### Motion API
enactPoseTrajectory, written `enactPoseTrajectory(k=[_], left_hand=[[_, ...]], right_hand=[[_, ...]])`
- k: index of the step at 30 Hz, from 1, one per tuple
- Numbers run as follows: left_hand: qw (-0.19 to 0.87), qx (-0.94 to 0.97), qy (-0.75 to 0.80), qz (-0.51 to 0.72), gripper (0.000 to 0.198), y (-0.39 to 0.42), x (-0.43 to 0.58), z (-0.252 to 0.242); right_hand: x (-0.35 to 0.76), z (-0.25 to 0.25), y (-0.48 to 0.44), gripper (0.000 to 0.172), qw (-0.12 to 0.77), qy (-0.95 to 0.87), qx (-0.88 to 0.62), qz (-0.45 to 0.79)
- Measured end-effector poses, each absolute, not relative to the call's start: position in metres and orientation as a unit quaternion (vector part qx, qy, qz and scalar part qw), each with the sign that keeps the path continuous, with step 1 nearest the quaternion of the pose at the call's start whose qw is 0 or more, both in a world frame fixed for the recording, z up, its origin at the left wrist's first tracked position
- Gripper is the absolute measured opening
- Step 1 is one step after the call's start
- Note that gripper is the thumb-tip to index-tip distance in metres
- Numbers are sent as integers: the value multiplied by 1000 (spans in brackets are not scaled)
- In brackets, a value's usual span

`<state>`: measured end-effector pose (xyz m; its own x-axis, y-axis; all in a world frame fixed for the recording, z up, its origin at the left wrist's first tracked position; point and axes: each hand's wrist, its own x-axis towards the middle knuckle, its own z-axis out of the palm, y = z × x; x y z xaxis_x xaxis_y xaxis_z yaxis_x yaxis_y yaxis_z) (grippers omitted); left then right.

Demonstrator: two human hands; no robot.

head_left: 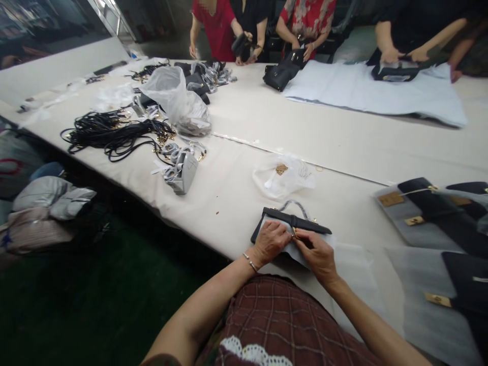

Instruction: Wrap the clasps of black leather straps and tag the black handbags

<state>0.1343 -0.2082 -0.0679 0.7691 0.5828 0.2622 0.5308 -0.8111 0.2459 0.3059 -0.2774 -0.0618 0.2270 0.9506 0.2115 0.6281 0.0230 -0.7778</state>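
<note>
Noting a long counter (301, 129) under pale cloth, viewed from the worker's place at 6 o'clock. Co-workers (308, 20) stand along the far edge at 12 o'clock, handling black handbags. At 10 o'clock, a heap of black cords (114, 133) with gold clasps lies near a clear plastic bag (168, 94). Grey foam sheets (430, 218) carry more black bags at 3 o'clock. At centre, a black handbag (290, 221) lies on the counter, partly covered by a white wrapping sheet (284, 249). Left hand (269, 243): open, pressed flat on the sheet, holding nothing separately. Right hand (315, 256): fingers (299, 235) closed on the sheet's edge, just beside a small gold buckle (294, 233).
</note>
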Motion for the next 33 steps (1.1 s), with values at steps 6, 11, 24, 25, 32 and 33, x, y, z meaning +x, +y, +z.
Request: enactPoseTrajectory(k=[6, 11, 24, 25, 32, 33], left_hand=[[130, 903, 385, 143, 28, -212, 151, -53], [115, 880, 445, 122, 22, -214, 169, -48], [135, 884, 429, 125, 15, -220, 161, -56], [142, 887, 422, 125, 14, -219, 158, -56], [169, 878, 423, 148, 12, -215, 151, -66], [175, 875, 424, 153, 11, -215, 151, -68]], right_hand=[[315, -68, -275, 29, 410, -558, -690, 211], [320, -73, -273, 31, 413, -542, -694, 235], [317, -72, -276, 21, 437, -596, -640, 208], [316, -71, -277, 21, 436, -606, -633, 204], [312, -70, -279, 18, 411, -668, -597, 171], [311, -71, -279, 18, 406, -674, -594, 165]])
